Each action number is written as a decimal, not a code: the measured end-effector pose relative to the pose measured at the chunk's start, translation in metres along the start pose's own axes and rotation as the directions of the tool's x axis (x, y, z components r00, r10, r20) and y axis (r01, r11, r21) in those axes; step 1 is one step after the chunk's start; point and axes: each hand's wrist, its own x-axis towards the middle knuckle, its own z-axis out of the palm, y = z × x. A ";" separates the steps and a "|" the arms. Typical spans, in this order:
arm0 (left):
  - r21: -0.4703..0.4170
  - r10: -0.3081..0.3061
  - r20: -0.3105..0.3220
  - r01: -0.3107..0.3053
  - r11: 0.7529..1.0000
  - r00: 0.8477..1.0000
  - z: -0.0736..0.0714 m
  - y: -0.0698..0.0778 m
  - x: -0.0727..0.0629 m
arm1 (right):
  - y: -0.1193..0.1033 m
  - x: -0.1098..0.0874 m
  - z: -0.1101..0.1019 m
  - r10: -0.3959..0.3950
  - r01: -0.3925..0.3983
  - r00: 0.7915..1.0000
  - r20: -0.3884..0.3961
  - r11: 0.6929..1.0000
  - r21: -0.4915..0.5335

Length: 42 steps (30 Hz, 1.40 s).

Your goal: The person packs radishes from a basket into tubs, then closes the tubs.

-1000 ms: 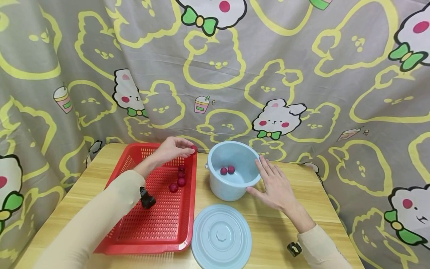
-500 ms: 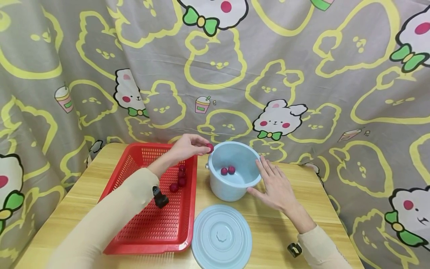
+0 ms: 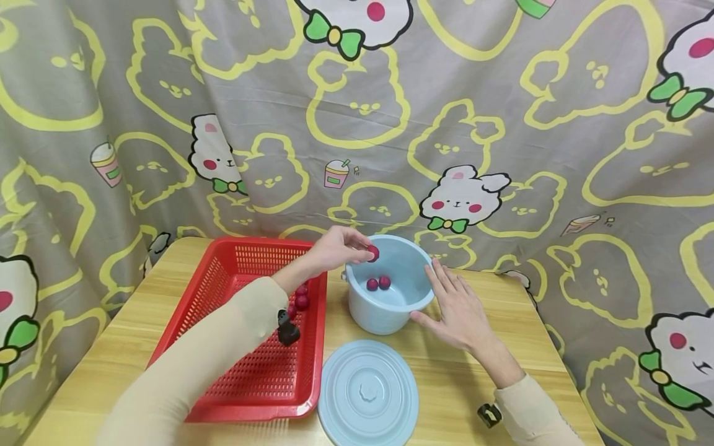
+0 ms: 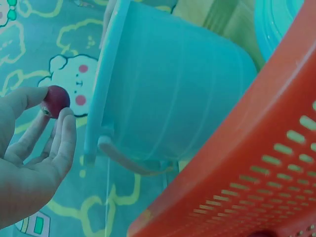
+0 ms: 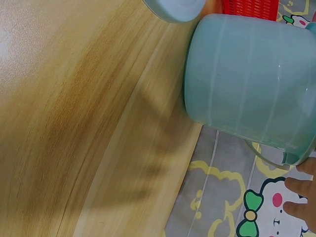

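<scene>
My left hand (image 3: 337,249) pinches a small dark red plum (image 3: 373,253) between thumb and fingertips, over the left rim of a light blue bucket (image 3: 379,319). In the left wrist view the held plum (image 4: 56,101) shows a greenish stem spot. Two more plums (image 3: 384,282) lie on the bucket's bottom. My right hand (image 3: 458,310) rests with fairly straight fingers against the bucket's right rim. Left of the bucket stands a red perforated basket (image 3: 319,371); several plums (image 3: 302,302) lie along its right side, partly hidden by my left arm.
A round light blue lid (image 3: 368,412) lies on the wooden table (image 3: 452,412) in front of the bucket, close beside the basket. The bucket's handle (image 5: 266,159) hangs down in the right wrist view. Behind the table hangs a patterned grey curtain (image 3: 268,93).
My left hand has carried the plum rightward from above the basket's far right corner to over the bucket. The right hand has stayed at the rim.
</scene>
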 end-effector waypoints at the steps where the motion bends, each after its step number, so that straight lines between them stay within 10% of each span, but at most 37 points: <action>1: 0.007 0.002 0.001 -0.002 1.000 1.000 0.002 0.000 0.001 | 0.000 0.000 0.000 0.003 -0.003 1.000 0.005 1.000 0.000; 16: 0.069 -0.003 0.028 0.001 0.998 1.000 0.017 0.000 0.008 | 0.000 -0.001 0.001 0.006 -0.006 1.000 0.009 1.000 -0.001; 42: -0.012 -0.017 0.028 0.018 1.000 0.999 0.003 0.000 -0.006 | 0.000 0.000 0.000 0.003 -0.003 1.000 0.011 1.000 0.004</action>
